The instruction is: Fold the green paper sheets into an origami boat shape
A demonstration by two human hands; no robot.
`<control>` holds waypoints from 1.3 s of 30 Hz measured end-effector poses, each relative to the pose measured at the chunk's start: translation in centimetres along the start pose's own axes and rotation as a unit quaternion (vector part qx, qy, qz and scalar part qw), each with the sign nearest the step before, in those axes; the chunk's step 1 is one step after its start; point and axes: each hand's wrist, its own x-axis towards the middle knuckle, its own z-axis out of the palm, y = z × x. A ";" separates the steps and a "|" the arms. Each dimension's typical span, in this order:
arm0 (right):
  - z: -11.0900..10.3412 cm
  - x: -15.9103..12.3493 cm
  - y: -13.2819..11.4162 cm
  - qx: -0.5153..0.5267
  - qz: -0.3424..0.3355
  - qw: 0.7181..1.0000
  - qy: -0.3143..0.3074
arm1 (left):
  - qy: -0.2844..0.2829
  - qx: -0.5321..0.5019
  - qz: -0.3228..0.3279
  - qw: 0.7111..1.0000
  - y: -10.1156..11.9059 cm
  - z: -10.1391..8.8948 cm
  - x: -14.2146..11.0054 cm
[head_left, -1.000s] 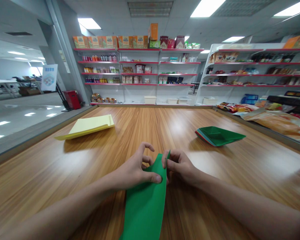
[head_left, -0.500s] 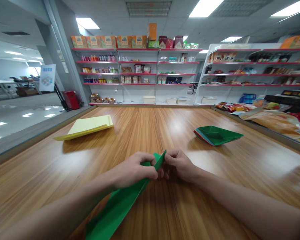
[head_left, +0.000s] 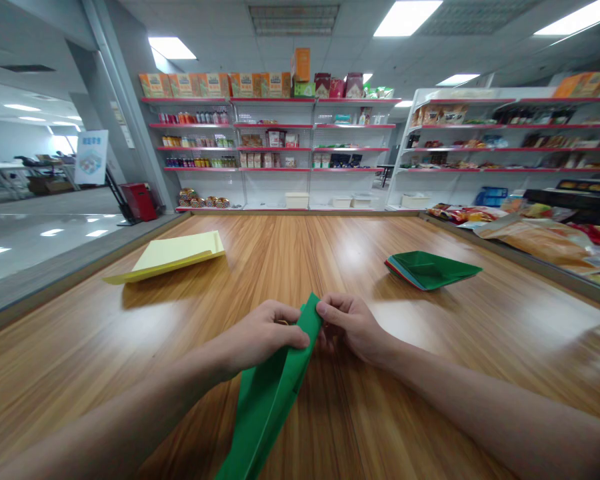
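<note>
A long folded sheet of green paper [head_left: 275, 393] slants from the near edge of the view up to between my hands. My left hand [head_left: 267, 337] is closed on its upper part, with the thumb lying over the front face. At the upper right corner of the sheet, my right hand [head_left: 350, 327] pinches the edge between thumb and fingers. Part of the paper behind my left fingers is hidden. Farther right lies a stack of folded coloured paper [head_left: 433, 270], green on top with blue and red edges below. Yellow paper sheets [head_left: 180, 253] rest at the far left.
The wooden table [head_left: 290, 260] has a raised border. Packaged snacks [head_left: 555, 240] lie beyond its right edge. Stocked shelves [head_left: 275, 148] stand behind it, and a red bin [head_left: 140, 201] is on the floor at the left.
The green paper has turned more upright, and its lower end has swung right. More of its front face shows. Both hands stay on it, shifted slightly left.
</note>
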 end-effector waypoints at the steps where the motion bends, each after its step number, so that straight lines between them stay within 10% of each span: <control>1: 0.1 0.1 0.0 0.022 0.000 1.000 0.010 | 0.003 0.001 -0.010 1.000 -0.1 0.0 0.1; 6: 0.4 0.3 -0.1 0.062 0.035 0.997 0.003 | 0.078 -0.050 0.007 0.996 -0.6 0.2 0.8; 21: 1.1 -0.8 -0.2 -0.111 0.029 0.988 -0.106 | 0.022 -0.057 0.067 0.996 -1.2 1.5 0.9; 39: 1.3 -1.1 -0.1 -0.072 0.025 0.997 -0.030 | 0.048 0.007 0.148 0.988 -1.9 2.2 0.3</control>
